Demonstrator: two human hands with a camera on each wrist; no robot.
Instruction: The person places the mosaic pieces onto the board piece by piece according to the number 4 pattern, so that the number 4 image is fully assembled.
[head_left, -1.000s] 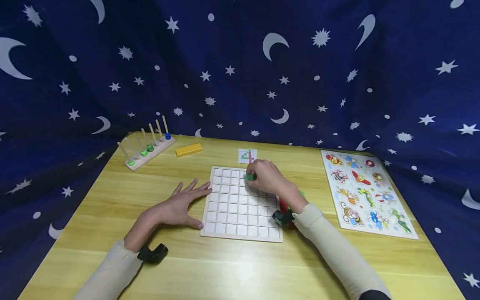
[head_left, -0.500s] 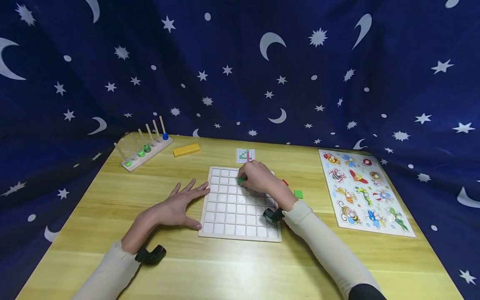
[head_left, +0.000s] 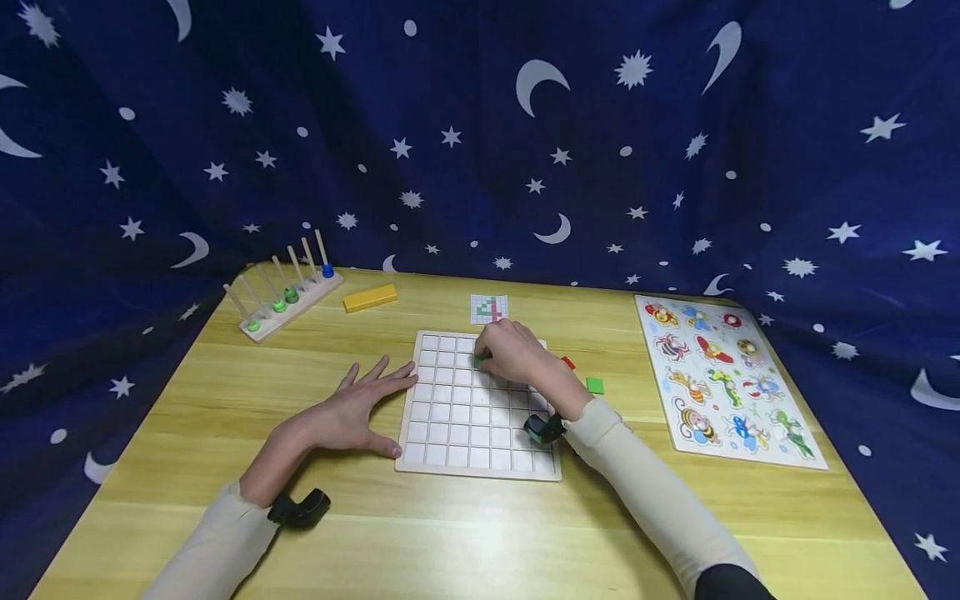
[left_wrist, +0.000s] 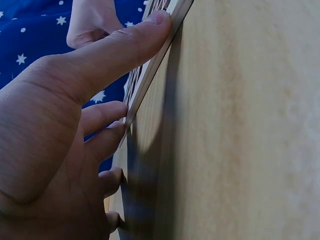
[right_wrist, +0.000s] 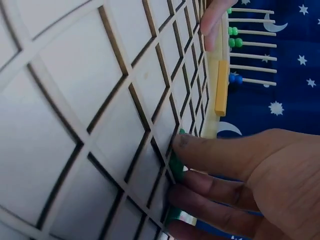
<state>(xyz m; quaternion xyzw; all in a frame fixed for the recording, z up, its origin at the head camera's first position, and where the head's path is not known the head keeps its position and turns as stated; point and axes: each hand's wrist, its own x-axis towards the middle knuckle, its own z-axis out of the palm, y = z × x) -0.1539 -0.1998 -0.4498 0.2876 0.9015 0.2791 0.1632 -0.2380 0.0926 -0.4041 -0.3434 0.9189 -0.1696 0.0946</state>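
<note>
A white board with a grid of square recesses (head_left: 450, 412) lies on the table. My right hand (head_left: 513, 354) is over the board's far part, thumb and fingers pinching a green square tile (right_wrist: 176, 167) low against the grid; fingers cover most of it. More green (right_wrist: 173, 212) shows under the lower fingers in the right wrist view, too hidden to tell what it is. My left hand (head_left: 345, 417) has its fingers spread, with thumb and fingertips touching the board's left edge. Behind the board lies a small card (head_left: 488, 309) with a green and red pattern on a grid.
Right of the board are a red tile (head_left: 567, 362) and a green tile (head_left: 595, 386). An insect picture board (head_left: 708, 396) lies farther right. At the back left stand a pegged bead rack (head_left: 292, 308) and a yellow block (head_left: 370, 298). A starry cloth (head_left: 450, 192) hangs behind.
My right hand has moved slightly left and nearer, bringing the green tile down to the grid. The loose green tile on the right has come into fuller view. My left hand stays at the edge.
</note>
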